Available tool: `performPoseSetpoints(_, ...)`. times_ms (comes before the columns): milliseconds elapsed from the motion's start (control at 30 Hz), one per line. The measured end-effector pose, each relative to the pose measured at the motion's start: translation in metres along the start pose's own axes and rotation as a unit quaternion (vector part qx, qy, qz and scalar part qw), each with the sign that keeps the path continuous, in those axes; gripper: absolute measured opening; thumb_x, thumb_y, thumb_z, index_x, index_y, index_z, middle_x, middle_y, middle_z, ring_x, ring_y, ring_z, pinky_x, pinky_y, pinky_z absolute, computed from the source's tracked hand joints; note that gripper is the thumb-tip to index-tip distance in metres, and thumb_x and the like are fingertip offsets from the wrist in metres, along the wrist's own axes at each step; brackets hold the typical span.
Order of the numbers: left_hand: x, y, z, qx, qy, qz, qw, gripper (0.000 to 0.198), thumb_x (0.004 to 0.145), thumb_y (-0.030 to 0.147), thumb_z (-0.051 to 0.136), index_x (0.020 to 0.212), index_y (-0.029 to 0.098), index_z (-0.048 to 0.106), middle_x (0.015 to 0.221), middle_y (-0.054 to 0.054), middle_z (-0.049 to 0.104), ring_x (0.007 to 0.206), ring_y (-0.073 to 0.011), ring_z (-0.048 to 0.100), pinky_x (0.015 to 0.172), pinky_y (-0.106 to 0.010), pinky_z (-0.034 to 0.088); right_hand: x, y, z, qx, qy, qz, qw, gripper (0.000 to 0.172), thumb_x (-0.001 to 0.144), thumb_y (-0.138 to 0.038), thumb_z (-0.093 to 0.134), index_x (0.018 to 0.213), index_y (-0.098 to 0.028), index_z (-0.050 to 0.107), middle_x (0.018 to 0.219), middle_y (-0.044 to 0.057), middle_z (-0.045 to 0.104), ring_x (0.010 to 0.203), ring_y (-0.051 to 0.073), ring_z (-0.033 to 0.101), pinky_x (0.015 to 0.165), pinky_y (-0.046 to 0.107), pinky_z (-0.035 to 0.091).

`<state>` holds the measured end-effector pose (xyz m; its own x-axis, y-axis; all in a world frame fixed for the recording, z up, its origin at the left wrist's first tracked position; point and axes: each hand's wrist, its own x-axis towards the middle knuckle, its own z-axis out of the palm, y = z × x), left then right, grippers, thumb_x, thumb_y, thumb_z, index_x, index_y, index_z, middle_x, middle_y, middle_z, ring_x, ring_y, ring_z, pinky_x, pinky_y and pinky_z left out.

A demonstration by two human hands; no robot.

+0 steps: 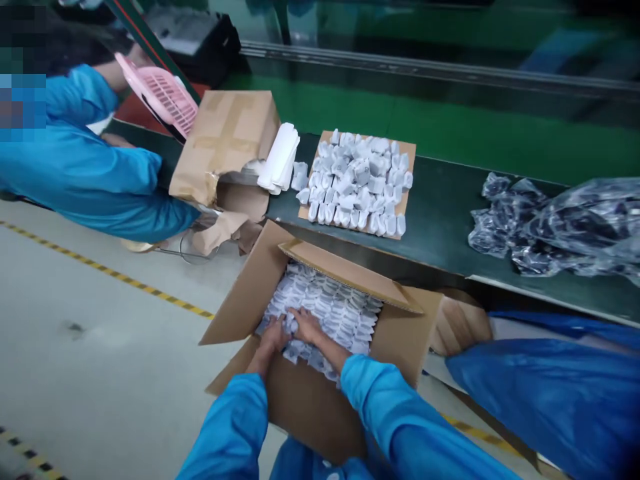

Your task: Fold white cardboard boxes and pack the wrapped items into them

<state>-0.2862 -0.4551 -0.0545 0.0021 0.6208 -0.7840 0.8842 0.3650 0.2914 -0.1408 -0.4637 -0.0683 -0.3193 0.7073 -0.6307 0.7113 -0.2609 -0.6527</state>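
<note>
An open cardboard box (395, 337) stands below the bench edge, filled with rows of small white paper-wrapped packets (330, 300). Both my hands reach into its left part. My left hand (275, 335) has its fingers curled at one white packet, with the thumb side turned to the other hand. Close beside it, my right hand (307, 327) bends its fingers over the same small group. The fingertips are partly hidden among the packets. On the bench, more white wrapped packets (357, 180) lie piled and lined up on a flat cardboard sheet (407, 155).
A torn, taped carton (235, 133) stands on the green bench (440, 200), with a white paper stack (280, 159) against it. At left a co-worker's blue sleeve (100, 180) is near a pink basket (163, 93). Clear plastic bags of dark parts (565, 227) lie right.
</note>
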Motion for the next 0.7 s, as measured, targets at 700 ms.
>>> performPoseSetpoints(700,-0.044,0.231,-0.160,-0.379,-0.009,0.322,0.867,0.046,0.066,0.041,0.082,0.104,0.021,0.064,0.102,-0.002,0.070,0.097,-0.0213,0.065,0.086,-0.032,0.053,-0.058,-0.056,-0.236,0.466,0.302,-0.113,0.824,0.062,0.074,-0.023,0.069,0.134,-0.024,0.050,0.118,0.001,0.067,0.109,0.021,0.063,0.089,0.032,0.054)
